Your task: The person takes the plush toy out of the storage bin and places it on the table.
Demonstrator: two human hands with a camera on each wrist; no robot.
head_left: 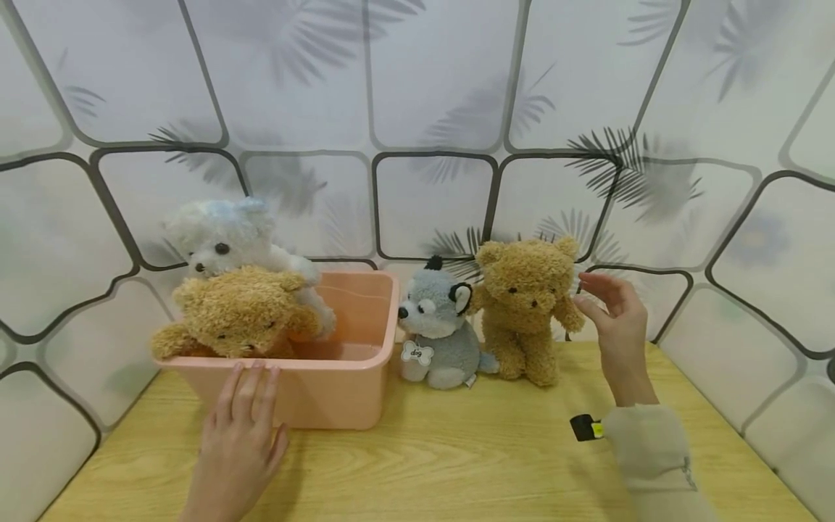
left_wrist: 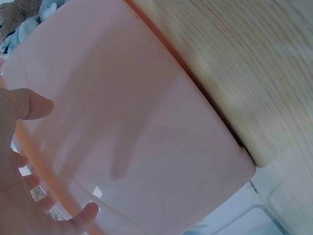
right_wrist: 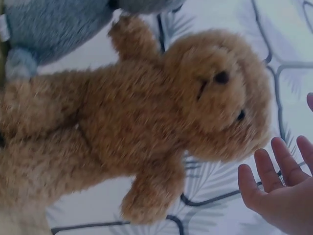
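Note:
A pink plastic bin (head_left: pixel 326 395) stands on the left of the table. My left hand (head_left: pixel 238 428) rests its fingertips on the bin's front rim, its fingers fairly straight. Inside the bin a brown teddy bear (head_left: pixel 238 308) leans over the rim, with a white plush bear (head_left: pixel 225 232) behind it. On the right, a second brown teddy bear (head_left: pixel 527 304) stands upright against the backdrop. Beside that bear's arm, my right hand (head_left: pixel 620 326) is raised with fingers loosely bent and nothing in it. The right wrist view shows a gap between the fingers and this teddy bear (right_wrist: pixel 137 112).
A grey plush dog (head_left: pixel 440 333) with a bone-shaped tag sits between the bin and the standing bear. The wooden table (head_left: pixel 457 464) meets a patterned cloth backdrop (head_left: pixel 430 203) at the back and sides. A black and yellow tab (head_left: pixel 587 428) hangs by my right sleeve.

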